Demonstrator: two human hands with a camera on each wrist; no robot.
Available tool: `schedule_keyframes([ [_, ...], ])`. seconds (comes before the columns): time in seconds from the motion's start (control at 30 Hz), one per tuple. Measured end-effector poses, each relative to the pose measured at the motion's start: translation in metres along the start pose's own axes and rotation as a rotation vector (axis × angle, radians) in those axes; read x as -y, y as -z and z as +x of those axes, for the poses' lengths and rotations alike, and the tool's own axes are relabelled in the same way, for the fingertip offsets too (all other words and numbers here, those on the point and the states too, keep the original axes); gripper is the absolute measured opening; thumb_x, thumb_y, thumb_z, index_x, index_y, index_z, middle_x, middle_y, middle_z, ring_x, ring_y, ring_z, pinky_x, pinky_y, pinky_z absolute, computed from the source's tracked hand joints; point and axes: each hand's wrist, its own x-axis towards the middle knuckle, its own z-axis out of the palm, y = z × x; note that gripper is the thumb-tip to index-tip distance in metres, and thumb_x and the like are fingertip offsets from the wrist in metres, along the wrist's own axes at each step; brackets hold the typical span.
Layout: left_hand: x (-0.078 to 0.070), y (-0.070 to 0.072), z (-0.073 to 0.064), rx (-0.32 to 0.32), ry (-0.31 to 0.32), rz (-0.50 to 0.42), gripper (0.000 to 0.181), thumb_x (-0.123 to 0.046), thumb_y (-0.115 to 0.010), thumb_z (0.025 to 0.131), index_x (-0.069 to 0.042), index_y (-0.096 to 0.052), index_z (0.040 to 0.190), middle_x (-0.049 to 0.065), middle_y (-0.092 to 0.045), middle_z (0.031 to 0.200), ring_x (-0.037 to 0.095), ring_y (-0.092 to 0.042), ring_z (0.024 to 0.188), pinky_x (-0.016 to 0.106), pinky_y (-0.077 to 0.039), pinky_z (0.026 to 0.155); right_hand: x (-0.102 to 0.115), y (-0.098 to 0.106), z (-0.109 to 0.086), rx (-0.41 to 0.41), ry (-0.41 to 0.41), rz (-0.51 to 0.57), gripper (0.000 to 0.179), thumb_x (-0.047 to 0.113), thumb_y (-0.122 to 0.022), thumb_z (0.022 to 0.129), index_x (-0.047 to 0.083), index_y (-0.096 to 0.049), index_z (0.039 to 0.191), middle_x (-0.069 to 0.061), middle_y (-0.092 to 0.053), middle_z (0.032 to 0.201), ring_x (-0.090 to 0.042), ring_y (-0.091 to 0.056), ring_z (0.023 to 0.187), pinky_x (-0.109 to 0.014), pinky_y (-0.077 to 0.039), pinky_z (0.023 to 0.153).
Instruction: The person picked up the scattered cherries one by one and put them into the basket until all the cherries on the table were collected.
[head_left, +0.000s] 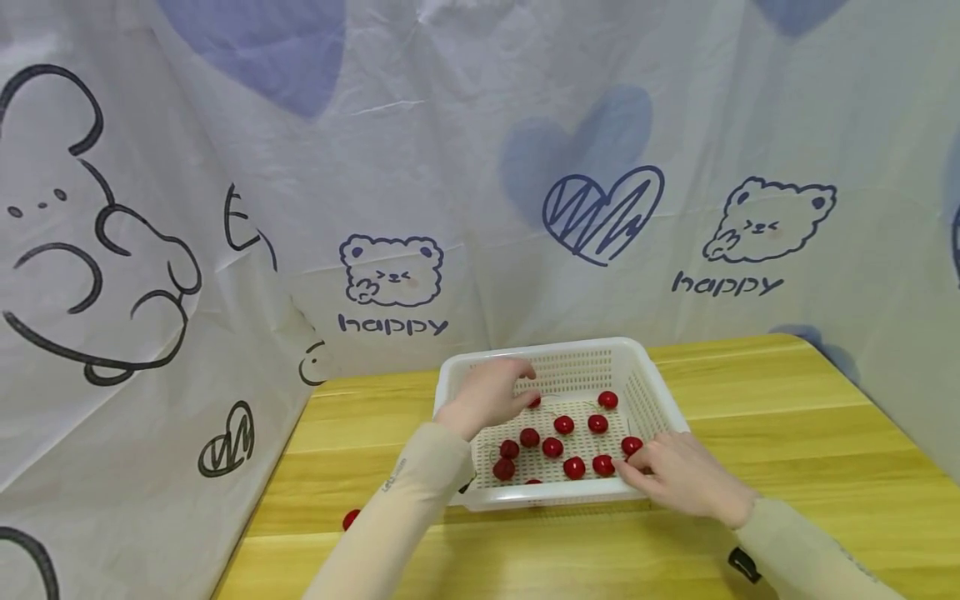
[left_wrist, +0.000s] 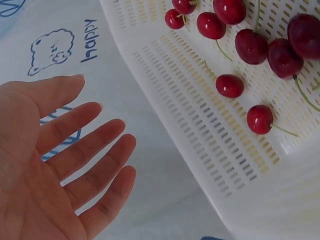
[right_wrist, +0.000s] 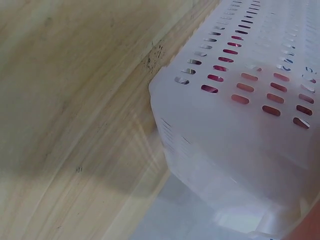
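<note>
A white slotted plastic basket (head_left: 555,498) stands on the table, with several red cherries (head_left: 573,467) spread over its floor, some showing thin green stems. My left hand (head_left: 491,390) hovers over the basket's back left part; in the left wrist view its fingers (left_wrist: 95,150) are spread and hold nothing. One cherry (head_left: 535,401) shows just beside the left fingertips. My right hand (head_left: 686,475) reaches over the front right corner, fingertips inside near two cherries. Whether it grips the rim or a cherry is hidden; the right wrist view mostly shows the basket's outer wall (right_wrist: 200,135).
A single cherry (head_left: 352,519) lies on the wooden table (head_left: 795,450), left of the basket and partly behind the left sleeve (head_left: 405,508). A pale cloth (head_left: 480,167) printed with hearts and bears hangs behind the table and along its sides.
</note>
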Motion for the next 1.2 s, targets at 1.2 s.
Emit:
schedule_keyframes([
  [1.2, 0.099, -0.007, -0.138, -0.281, 0.318, 0.136, 0.045, -0.032, -0.060, 0.101, -0.006, -0.057, 0.138, 0.024, -0.053, 0.145, 0.048, -0.054, 0.129, 0.063, -0.047, 0.102, -0.001, -0.003, 0.000, 0.000, -0.034, -0.025, 0.055, 0.030, -0.060, 0.098, 0.029, -0.035, 0.050, 0.022, -0.022, 0.048, 0.005, -0.022, 0.044, -0.018, -0.022, 0.043],
])
